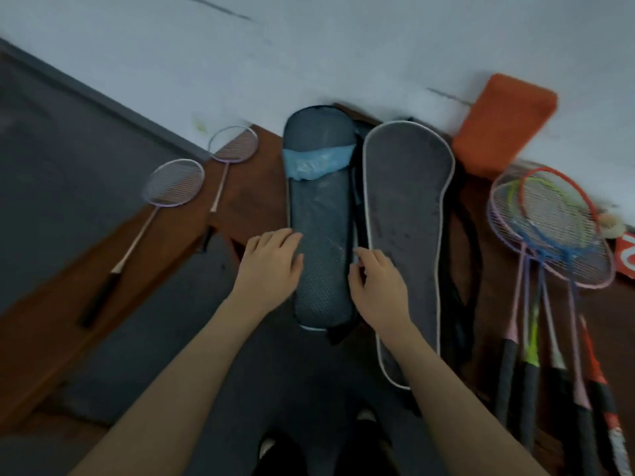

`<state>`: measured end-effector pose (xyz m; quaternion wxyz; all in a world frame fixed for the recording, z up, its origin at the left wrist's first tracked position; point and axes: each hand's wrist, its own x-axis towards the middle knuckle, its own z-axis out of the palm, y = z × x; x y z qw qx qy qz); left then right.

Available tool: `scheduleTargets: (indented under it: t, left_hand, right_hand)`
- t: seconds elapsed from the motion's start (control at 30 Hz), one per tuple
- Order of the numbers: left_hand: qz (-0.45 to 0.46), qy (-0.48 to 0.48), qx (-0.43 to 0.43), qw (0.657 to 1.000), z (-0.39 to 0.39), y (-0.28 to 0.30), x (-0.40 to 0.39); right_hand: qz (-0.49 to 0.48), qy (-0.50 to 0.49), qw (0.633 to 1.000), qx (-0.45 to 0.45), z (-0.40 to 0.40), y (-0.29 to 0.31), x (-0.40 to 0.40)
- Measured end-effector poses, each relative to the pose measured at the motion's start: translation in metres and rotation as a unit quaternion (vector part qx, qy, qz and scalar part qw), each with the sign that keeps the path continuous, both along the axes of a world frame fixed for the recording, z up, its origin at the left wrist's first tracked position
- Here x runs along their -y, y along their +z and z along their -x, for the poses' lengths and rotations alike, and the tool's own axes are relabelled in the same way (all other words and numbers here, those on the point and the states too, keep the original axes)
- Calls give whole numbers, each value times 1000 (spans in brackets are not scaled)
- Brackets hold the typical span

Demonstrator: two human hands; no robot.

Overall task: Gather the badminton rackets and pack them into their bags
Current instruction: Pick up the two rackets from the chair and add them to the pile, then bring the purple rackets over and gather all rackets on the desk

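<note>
Head view: the open racket bag (321,231) was seen lying on the brown table (240,197) between two lilac rackets (171,187) and a piled bunch (549,228), pressed by the left hand (271,266) with relaxed fingers, while the right hand (378,286) apparently pinched its zipper edge.
</note>
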<state>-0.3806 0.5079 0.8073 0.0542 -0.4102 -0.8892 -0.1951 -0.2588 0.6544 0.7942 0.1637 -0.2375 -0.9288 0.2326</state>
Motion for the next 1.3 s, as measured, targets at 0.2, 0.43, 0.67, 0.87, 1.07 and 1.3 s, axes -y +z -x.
scheduleTargets:
  t: [0.2, 0.43, 0.67, 0.87, 1.07, 1.3]
  left_hand:
    - [18, 102, 25, 994, 73, -8, 88]
    - [54, 154, 42, 986, 180, -31, 131]
    - [103, 171, 84, 976, 289, -56, 160]
    - [116, 186, 145, 965, 373, -98, 193]
    - [131, 188, 243, 943, 460, -172, 211]
    - [173, 173, 323, 914, 515, -246, 218]
  right_hand:
    - [0, 82, 996, 31, 102, 3, 63]
    - [19, 140, 989, 35, 235, -20, 96]
    - [47, 171, 982, 60, 358, -46, 122]
    - [54, 168, 977, 117, 439, -79, 142]
    - [84, 130, 970, 186, 526, -138, 167]
    - [98, 26, 959, 264, 587, -209, 169]
